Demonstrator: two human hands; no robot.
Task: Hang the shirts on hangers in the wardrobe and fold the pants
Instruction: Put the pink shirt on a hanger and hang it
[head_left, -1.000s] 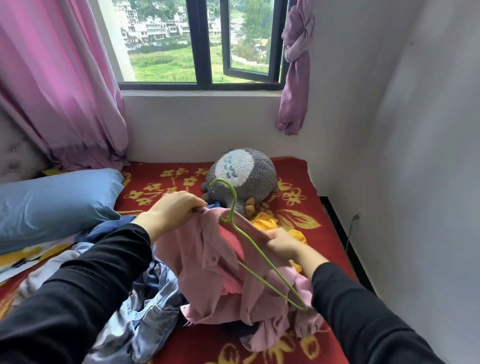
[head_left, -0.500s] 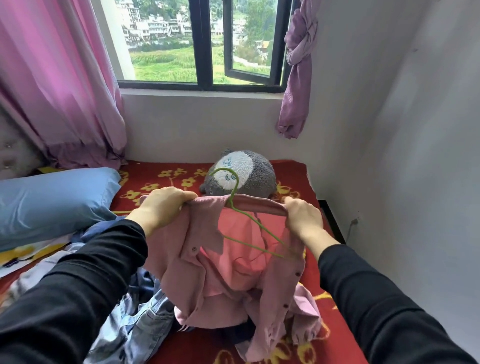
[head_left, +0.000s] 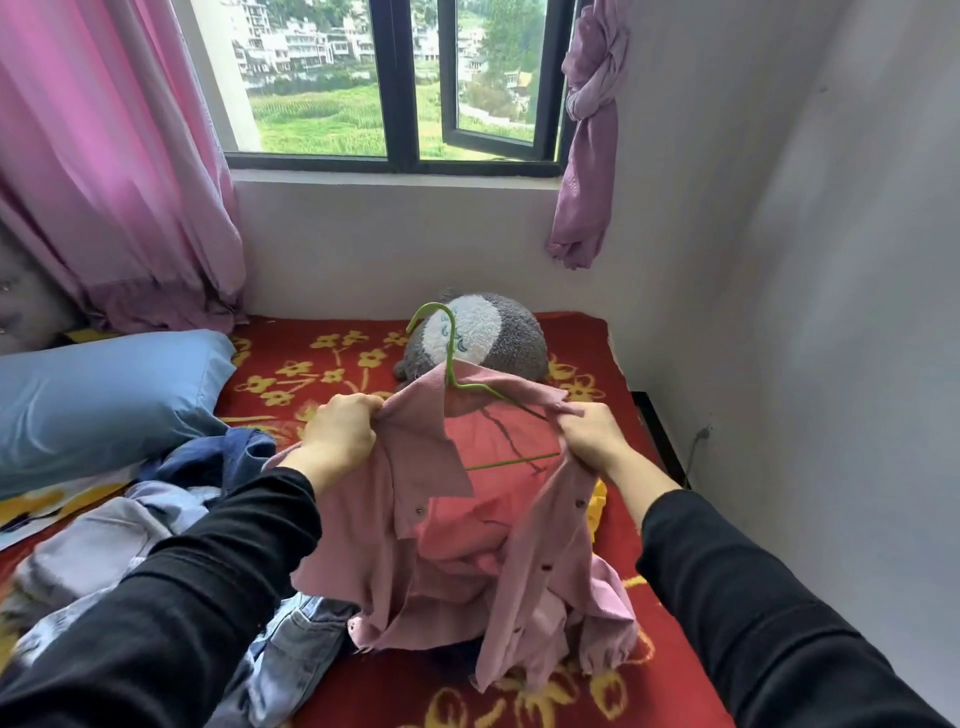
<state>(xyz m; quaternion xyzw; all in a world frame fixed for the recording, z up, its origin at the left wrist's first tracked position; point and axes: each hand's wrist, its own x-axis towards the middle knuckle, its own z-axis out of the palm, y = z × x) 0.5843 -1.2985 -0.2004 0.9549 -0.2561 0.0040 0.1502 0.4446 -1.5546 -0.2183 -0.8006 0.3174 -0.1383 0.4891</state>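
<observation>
Closest in, a heap of blue denim and pale lilac clothes (head_left: 291, 660) sits by my left elbow on the red blanket with yellow flowers (head_left: 405, 691).

Right in front of me hangs the dusty-pink corduroy button-up shirt (head_left: 452, 551). Its open front faces me and the tails drag on the blanket. My left hand (head_left: 343, 436) has its fingers curled tight into the left shoulder cloth, and my right hand (head_left: 592, 436) grips the right shoulder the same way. The shirt is stretched between them, with its long axis dropping straight down from my fists.

The thin green wire hanger (head_left: 451, 358) is inside the shirt between my hands. Its hook pokes up past the collar and its bottom bar runs across. Honestly can't tell if the left end is seated, since a flap hides it.

I reckon the hook is the next thing to grab, and my left hand is nearer to it. There's plenty of free air above. The white wall (head_left: 831, 338) is close on my right, and the grey plush toy (head_left: 509, 338) sits just behind the hook. No wardrobe in view.
</observation>
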